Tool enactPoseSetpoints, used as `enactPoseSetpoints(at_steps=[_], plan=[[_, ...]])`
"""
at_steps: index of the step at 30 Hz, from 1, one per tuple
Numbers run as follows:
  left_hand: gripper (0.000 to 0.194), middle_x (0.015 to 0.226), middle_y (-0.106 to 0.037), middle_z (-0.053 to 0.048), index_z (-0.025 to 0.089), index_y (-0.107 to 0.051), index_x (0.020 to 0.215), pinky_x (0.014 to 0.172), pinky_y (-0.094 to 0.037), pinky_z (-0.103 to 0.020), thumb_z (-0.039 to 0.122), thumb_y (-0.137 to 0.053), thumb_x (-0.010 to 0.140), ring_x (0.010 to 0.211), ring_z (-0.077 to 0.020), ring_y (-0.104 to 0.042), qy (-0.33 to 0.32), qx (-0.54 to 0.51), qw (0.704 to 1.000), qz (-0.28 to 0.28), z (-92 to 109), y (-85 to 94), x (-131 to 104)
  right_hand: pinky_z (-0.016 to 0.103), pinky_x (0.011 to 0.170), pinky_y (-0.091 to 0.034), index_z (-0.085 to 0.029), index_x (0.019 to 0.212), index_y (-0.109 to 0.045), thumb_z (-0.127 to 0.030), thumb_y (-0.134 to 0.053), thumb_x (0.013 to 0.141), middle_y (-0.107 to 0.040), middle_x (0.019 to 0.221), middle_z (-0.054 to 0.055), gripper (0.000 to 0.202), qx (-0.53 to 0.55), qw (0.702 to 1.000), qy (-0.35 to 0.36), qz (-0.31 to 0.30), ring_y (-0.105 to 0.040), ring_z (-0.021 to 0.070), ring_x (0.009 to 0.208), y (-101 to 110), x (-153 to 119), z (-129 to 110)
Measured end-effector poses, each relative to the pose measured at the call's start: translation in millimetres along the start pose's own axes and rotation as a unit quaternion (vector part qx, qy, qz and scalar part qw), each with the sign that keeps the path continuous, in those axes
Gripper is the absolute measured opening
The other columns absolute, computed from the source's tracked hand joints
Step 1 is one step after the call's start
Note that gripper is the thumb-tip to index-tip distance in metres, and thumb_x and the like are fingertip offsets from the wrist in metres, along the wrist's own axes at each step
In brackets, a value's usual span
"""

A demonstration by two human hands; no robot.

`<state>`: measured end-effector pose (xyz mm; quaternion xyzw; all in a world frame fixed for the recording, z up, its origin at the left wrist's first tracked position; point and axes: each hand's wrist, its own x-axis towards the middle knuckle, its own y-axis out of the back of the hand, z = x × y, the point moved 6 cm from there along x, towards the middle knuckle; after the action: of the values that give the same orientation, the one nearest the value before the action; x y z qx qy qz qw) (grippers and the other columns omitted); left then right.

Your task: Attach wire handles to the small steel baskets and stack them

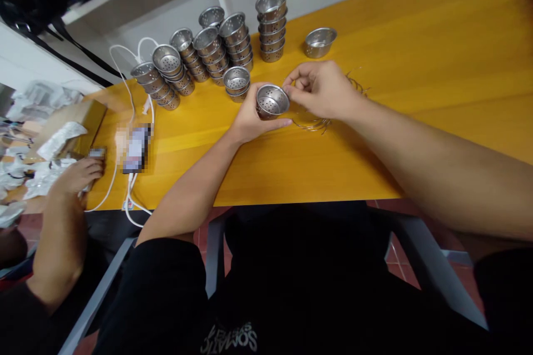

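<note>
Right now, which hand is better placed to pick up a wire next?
Probably the right hand: it is close to the thin wires, while the left hand holds the perforated cup.

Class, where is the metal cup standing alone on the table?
In the head view, the lone cup stands on the table, right of the rightmost stack and just beyond the right hand.

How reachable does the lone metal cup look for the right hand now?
Probably yes: the lone metal cup stands just beyond the right hand, nothing visible between them, though that hand is now at the held cup.
</note>
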<state>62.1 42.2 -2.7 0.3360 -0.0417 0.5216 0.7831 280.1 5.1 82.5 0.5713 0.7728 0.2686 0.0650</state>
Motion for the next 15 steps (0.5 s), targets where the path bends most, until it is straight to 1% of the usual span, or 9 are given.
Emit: enactPoseSetpoints(at_steps=[3, 6, 8, 9, 12, 15], plan=[[0.131, 0.161, -0.073, -0.016, 0.028, -0.056, 0.174, 0.146, -0.065, -0.070, 0.104, -0.107, 0.081, 0.165, -0.0450, -0.076, 0.001, 0.001, 1.000, -0.008, -2.3, -3.0, -0.9, 0.053, 0.089, -0.059, -0.035, 0.109, -0.074, -0.078, -0.088, 0.115, -0.072, 0.090, 0.006, 0.046, -0.021, 1.000, -0.018, 0.013, -0.061, 0.0314, 0.088, -0.6, 0.8, 1.2], [0.129, 0.158, -0.073, -0.015, 0.028, -0.057, 0.170, 0.144, -0.066, -0.067, 0.105, -0.108, 0.080, 0.159, -0.0428, -0.078, 0.000, -0.009, 1.000, -0.002, -3.3, -3.6, -1.4, 0.051, 0.090, -0.059, -0.033, 0.112, -0.074, -0.064, -0.084, 0.119, -0.074, 0.093, 0.006, 0.033, -0.048, 0.998, -0.026, 0.017, -0.063, 0.0300, 0.088, -3.4, 1.3, 0.0], [0.127, 0.156, -0.074, -0.014, 0.028, -0.057, 0.167, 0.142, -0.067, -0.066, 0.105, -0.108, 0.079, 0.156, -0.0418, -0.079, 0.002, -0.009, 1.000, 0.002, -2.6, -3.5, -1.6, 0.051, 0.090, -0.059, -0.032, 0.112, -0.073, -0.057, -0.083, 0.119, -0.076, 0.094, 0.007, 0.028, -0.049, 0.998, -0.026, 0.014, -0.063, 0.0298, 0.088, -5.6, 1.2, -1.6], [0.126, 0.156, -0.074, -0.014, 0.029, -0.058, 0.166, 0.141, -0.067, -0.065, 0.104, -0.108, 0.079, 0.154, -0.0414, -0.079, 0.006, -0.008, 1.000, 0.002, -2.2, -3.4, -1.6, 0.051, 0.089, -0.059, -0.033, 0.111, -0.072, -0.057, -0.083, 0.119, -0.076, 0.094, 0.007, 0.028, -0.043, 0.999, -0.025, 0.013, -0.063, 0.0306, 0.088, -6.4, 1.1, -2.2], [0.123, 0.156, -0.073, -0.014, 0.030, -0.058, 0.166, 0.139, -0.067, -0.064, 0.105, -0.107, 0.080, 0.152, -0.0404, -0.079, 0.013, -0.007, 1.000, 0.002, -1.2, -2.6, -1.8, 0.054, 0.086, -0.058, -0.035, 0.107, -0.071, -0.066, -0.085, 0.115, -0.075, 0.092, 0.007, 0.036, -0.028, 0.999, -0.018, 0.017, -0.064, 0.0332, 0.086, -7.5, 1.5, -2.1], [0.123, 0.158, -0.072, -0.015, 0.030, -0.056, 0.169, 0.142, -0.065, -0.065, 0.104, -0.105, 0.083, 0.156, -0.0412, -0.077, 0.009, -0.008, 1.000, -0.005, -1.7, -1.7, -2.3, 0.056, 0.084, -0.058, -0.035, 0.105, -0.071, -0.071, -0.086, 0.114, -0.074, 0.089, 0.007, 0.040, -0.022, 0.999, -0.006, 0.024, -0.064, 0.0327, 0.083, -8.3, 2.9, 1.1]])
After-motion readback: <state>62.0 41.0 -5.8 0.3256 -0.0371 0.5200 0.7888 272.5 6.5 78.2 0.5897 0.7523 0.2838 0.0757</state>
